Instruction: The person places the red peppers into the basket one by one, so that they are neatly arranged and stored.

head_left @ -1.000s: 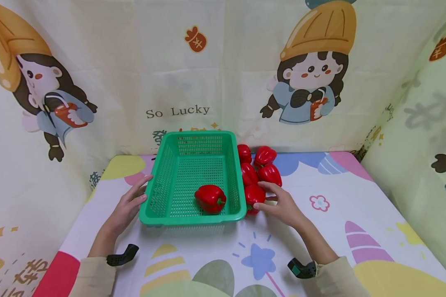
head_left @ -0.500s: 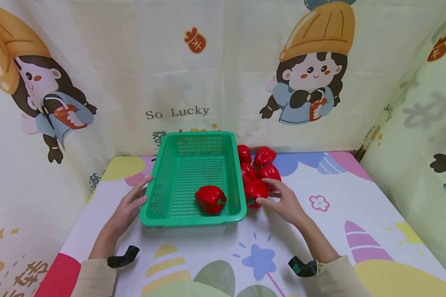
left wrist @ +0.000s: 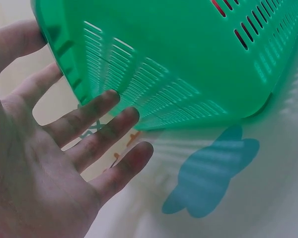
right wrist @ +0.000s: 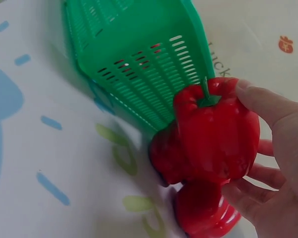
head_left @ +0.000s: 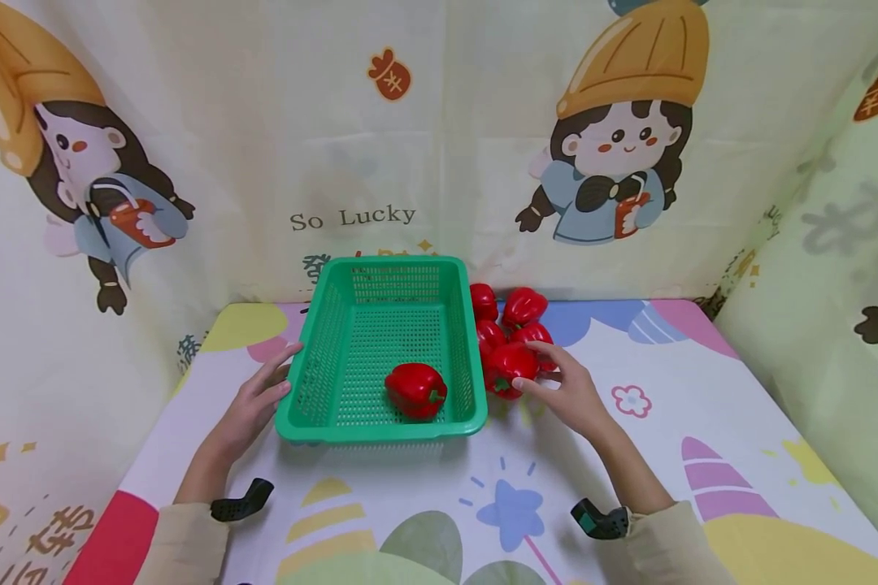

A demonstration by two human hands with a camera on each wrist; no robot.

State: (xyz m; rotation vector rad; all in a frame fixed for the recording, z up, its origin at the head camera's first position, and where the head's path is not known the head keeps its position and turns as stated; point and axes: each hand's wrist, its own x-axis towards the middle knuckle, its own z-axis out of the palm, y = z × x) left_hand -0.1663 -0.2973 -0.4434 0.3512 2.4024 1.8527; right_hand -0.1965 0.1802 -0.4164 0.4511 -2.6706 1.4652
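Note:
A green plastic basket has one red bell pepper lying near its front right corner. My left hand is at the basket's left side, its fingertips touching the rim; in the left wrist view its fingers extend fairly straight along the outer wall. Just right of the basket, my right hand holds another red bell pepper between thumb and fingers. That pepper looks raised over the others, its green stem turned toward the basket in the right wrist view. Its far side is hidden.
Several more red bell peppers, such as the back one, crowd against the basket's right wall. A patterned cloth covers the table, and a printed curtain hangs behind it.
My right hand has moved slightly up and to the right with the pepper, away from the basket's wall. My left hand and the basket have stayed in place.

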